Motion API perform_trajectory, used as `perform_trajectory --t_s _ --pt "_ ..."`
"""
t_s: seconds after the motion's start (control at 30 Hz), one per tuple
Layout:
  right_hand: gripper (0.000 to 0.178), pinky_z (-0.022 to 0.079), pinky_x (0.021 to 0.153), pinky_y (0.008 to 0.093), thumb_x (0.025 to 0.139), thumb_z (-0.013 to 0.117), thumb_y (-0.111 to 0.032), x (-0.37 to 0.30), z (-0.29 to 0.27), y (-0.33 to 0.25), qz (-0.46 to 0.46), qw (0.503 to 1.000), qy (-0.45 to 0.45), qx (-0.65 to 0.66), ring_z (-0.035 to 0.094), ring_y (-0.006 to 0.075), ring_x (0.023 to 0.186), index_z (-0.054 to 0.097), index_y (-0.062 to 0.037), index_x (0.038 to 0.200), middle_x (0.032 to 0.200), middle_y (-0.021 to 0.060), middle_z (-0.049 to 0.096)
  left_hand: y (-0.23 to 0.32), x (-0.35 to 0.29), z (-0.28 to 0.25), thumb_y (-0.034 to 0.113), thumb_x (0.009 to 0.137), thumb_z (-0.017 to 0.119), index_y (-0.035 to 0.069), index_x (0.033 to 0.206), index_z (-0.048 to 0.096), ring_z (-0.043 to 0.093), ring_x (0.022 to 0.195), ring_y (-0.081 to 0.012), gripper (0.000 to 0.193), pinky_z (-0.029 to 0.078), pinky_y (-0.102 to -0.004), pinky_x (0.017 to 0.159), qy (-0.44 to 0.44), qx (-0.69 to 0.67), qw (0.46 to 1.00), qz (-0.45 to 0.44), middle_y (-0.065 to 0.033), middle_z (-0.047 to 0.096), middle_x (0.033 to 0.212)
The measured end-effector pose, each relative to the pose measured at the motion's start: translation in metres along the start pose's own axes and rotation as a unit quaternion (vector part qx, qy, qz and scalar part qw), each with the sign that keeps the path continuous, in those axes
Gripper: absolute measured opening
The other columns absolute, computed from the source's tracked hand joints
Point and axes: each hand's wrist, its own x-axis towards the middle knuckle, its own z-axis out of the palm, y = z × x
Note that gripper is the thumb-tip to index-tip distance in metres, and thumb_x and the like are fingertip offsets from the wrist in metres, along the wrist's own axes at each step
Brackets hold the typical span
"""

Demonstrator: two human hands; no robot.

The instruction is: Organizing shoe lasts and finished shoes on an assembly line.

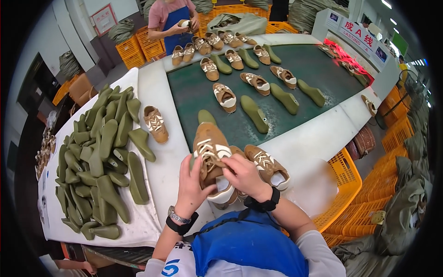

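Right in front of me, a brown sneaker [208, 136] with white laces and stripes is tilted toe away, its collar facing me. My left hand [193, 183] grips its left side near the opening, thumb at the collar. With closed fingers my right hand [247, 174] pinches the shoe's tongue [213, 162] at the top of the laces. Beyond the toe shows the end of a green shoe last [206, 117]. To the right of my hands another brown sneaker [267, 164] lies on the white table edge, and part of a further one is hidden behind my right hand.
Many green shoe lasts [108, 138] are heaped on a white cloth at left, beside a single sneaker [156, 123]. A dark green conveyor belt [194, 87] carries sneakers and lasts. Across it stands a person in a blue apron [174, 23]. An orange crate [345, 177] is at my right.
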Motion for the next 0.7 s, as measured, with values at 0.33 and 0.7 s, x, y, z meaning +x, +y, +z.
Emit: perform_trajectory --t_s 0.33,0.7 --pt "0.028 0.043 0.052 0.0253 0.077 0.066 -0.009 0.022 -0.001 -0.02 0.004 0.993 -0.073 0.09 0.052 0.0137 0.057 0.06 -0.0019 0.104 0.078 0.0057 0.054 -0.023 0.024 -0.015 -0.004 0.076 0.057 0.001 0.098 0.063 0.065 0.084 -0.0295 0.023 0.052 -0.033 0.074 0.039 -0.086 0.995 -0.029 -0.0159 0.065 0.095" --pt "0.025 0.049 0.065 0.0379 0.077 0.063 -0.016 -0.048 -0.073 0.056 0.181 0.957 -0.112 -0.195 0.06 0.0306 0.069 0.062 -0.0066 0.101 0.085 0.0123 0.061 -0.081 -0.002 -0.037 -0.004 0.075 0.054 0.001 0.101 0.061 0.061 0.093 -0.0326 0.027 0.049 -0.0372 0.081 0.064 0.101 0.993 0.009 -0.0169 0.063 0.099"
